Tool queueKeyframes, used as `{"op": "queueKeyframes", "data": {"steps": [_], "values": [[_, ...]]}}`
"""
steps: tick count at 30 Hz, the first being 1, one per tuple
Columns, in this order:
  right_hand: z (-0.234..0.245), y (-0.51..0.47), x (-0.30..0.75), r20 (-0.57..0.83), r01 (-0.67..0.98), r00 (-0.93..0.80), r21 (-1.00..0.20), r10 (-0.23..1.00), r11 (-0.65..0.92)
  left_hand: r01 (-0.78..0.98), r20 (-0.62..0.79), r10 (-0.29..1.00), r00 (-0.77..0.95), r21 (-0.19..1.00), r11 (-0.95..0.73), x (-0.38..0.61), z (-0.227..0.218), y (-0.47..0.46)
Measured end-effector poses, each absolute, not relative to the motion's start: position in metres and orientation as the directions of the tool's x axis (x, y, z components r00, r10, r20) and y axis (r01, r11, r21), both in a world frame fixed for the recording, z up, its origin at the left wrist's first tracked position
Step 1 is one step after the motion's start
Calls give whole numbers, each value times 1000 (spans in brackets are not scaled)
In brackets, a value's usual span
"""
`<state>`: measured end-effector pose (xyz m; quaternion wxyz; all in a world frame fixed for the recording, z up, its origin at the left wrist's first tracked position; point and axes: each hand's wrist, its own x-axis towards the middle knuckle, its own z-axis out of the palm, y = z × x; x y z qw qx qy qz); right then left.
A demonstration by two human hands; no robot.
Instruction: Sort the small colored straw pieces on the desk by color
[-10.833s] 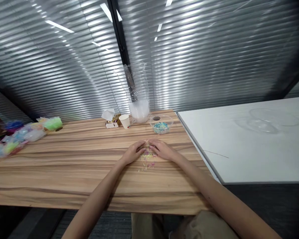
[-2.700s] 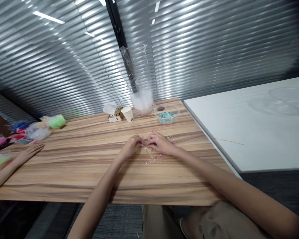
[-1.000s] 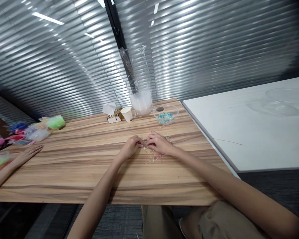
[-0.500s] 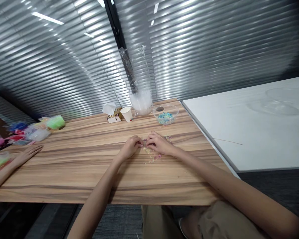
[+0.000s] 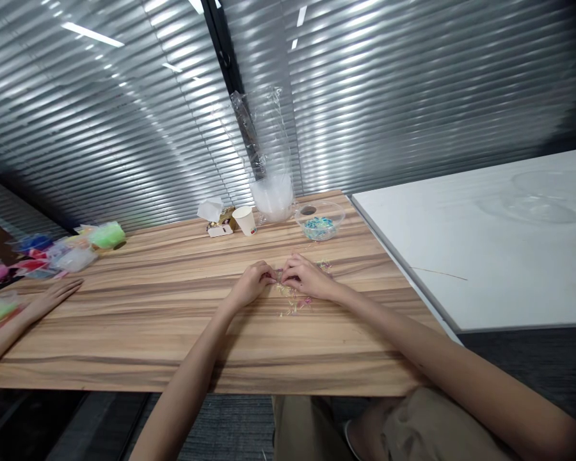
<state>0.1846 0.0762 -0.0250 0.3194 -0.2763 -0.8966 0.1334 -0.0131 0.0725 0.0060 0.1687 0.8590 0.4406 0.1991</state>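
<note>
Both hands rest close together at the middle of the wooden table [image 5: 163, 346], over a scatter of small thin coloured pieces [image 5: 295, 302] in yellow, pink and green. My left hand [image 5: 255, 282] is closed, its thumb and fingertips pinched at the left edge of the scatter. Facing it, my right hand [image 5: 307, 278] is closed too, fingers bent down and pressed together. Whatever lies between the fingertips is too small to make out. Beyond the hands stands a clear plastic bowl [image 5: 319, 224] with blue, green and white bits in it.
Behind are a paper cup [image 5: 244, 220], a tissue box [image 5: 221, 224] and a clear bag of white material [image 5: 273, 195]. At left, another person's hand [image 5: 55, 296] lies flat near several bags of coloured material [image 5: 72, 253]. A white table [image 5: 436, 243] adjoins on the right.
</note>
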Motion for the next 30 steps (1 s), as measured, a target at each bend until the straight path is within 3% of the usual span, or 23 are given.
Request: {"op": "queueKeyframes", "data": {"steps": [30], "values": [[-24, 76, 185, 494, 406, -643, -429, 586, 807, 673, 213, 807, 551, 458, -580, -14, 5, 73]]}}
